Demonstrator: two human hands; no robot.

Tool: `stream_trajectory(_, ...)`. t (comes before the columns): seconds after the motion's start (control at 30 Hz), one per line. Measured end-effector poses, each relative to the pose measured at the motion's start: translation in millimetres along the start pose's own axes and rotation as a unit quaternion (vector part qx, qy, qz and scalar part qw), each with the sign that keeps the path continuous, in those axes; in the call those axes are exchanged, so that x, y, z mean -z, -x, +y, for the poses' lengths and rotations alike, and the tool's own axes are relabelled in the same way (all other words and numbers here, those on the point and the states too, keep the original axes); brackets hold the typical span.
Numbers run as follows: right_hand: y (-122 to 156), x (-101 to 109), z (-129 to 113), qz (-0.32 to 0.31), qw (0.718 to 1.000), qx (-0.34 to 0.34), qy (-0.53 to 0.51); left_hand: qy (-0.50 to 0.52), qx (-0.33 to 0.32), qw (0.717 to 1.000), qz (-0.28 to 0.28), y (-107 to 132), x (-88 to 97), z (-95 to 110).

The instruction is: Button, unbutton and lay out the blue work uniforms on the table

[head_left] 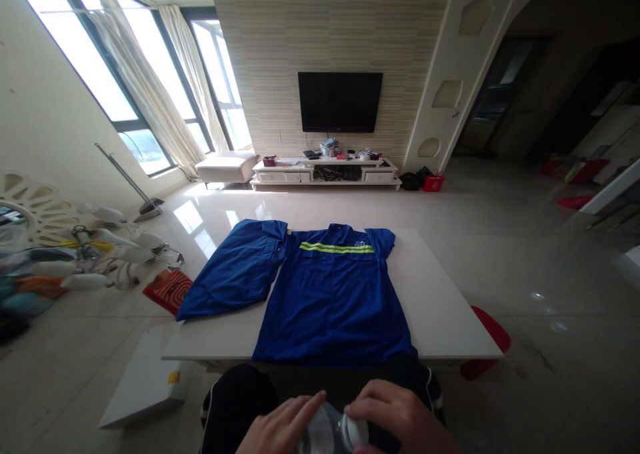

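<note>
At the bottom of the head view, my left hand (285, 424) is wrapped round a clear plastic bottle (321, 433) held over my lap. The fingers of my right hand (397, 414) close on its white cap (354, 433). The bottle's lower end is cut off by the frame edge. Beyond my knees, a blue work shirt (335, 301) with a yellow-green reflective stripe lies spread on a white table (440, 294). To its left is a folded blue garment (233, 267), lying flat on the same table.
A white box (145, 381) stands on the floor at the left, near a red patterned bag (170, 291) and a pile of lamp parts (125, 247). A red stool (487, 341) shows by the table's right side. Ahead are a low TV stand (285, 174) and a television (340, 101).
</note>
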State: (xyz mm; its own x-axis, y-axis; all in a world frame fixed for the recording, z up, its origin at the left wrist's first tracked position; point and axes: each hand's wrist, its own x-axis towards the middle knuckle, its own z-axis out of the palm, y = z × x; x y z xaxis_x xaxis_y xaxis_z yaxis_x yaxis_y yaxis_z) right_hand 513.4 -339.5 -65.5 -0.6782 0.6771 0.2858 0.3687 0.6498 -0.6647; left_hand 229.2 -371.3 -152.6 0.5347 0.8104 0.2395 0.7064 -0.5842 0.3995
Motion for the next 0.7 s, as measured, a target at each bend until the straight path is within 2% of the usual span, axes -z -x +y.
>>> stream_trajectory(0.17, 3.8, -7.4, 6.5, 0.015, 0.998, -0.002, 0.056, -0.008, 0.006, 1.0, -0.029, -5.2, 5.9, 4.4)
stream_trajectory(0.43, 7.5, -4.3, 6.1, -0.003, 0.998, 0.001, 0.057, 0.025, 0.015, 0.999, -0.015, -16.4, 18.1, 7.5)
stream_trajectory(0.57, 6.7, -8.9, 9.4, 0.019, 0.998, -0.009, 0.066, 0.032, 0.022, 0.999, -0.024, -17.1, 18.8, 8.5)
stream_trajectory(0.7, 3.3, -13.4, 10.6, 0.054, 0.991, 0.024, 0.118, 0.041, 0.042, 0.997, -0.047, -16.1, 17.1, 8.6)
